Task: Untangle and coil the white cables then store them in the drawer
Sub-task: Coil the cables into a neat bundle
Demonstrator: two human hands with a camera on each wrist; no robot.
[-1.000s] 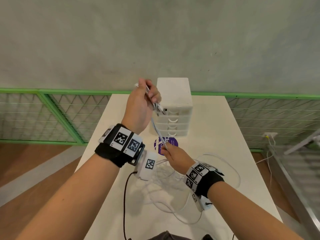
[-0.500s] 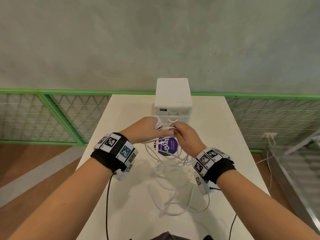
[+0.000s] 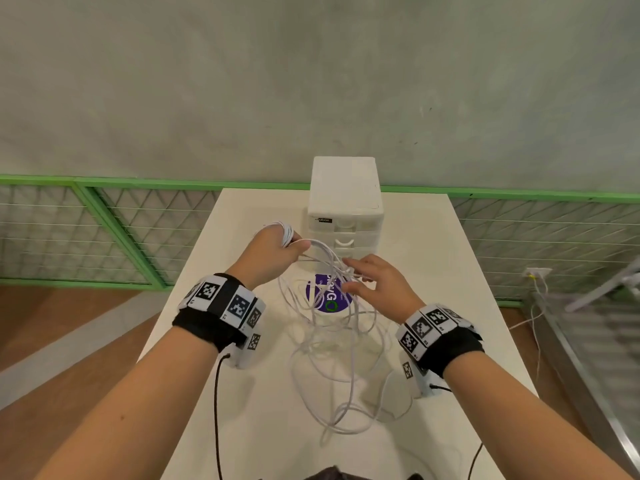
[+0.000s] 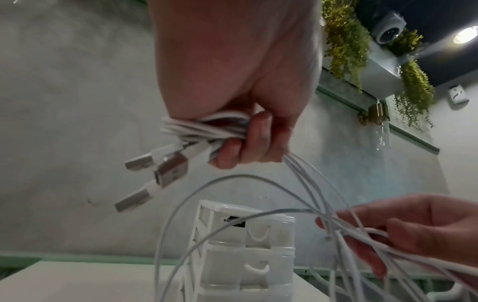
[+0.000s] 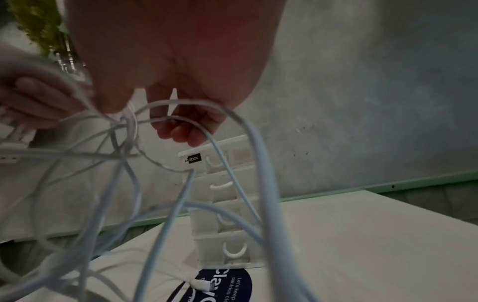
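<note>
Left hand (image 3: 277,249): lowered from its raised pull, now gripping bunched white cables (image 3: 332,327) by their plug ends. Right hand (image 3: 375,284): fingers now spread loosely through strands, no longer pinching. Cables remain tangled on table (image 3: 450,306); drawer unit (image 3: 346,202) closed, so coiling has barely begun.

Head view evenly lit, edges bowed; right wrist view dim, near cables (image 5: 258,183) blurred — ceiling lamp (image 4: 465,36) glares.

Can't trace any single one of the cables (image 3: 341,344) below the hands, just a tangle. Sticker (image 3: 330,299) under them is half covered, text unreadable.
</note>
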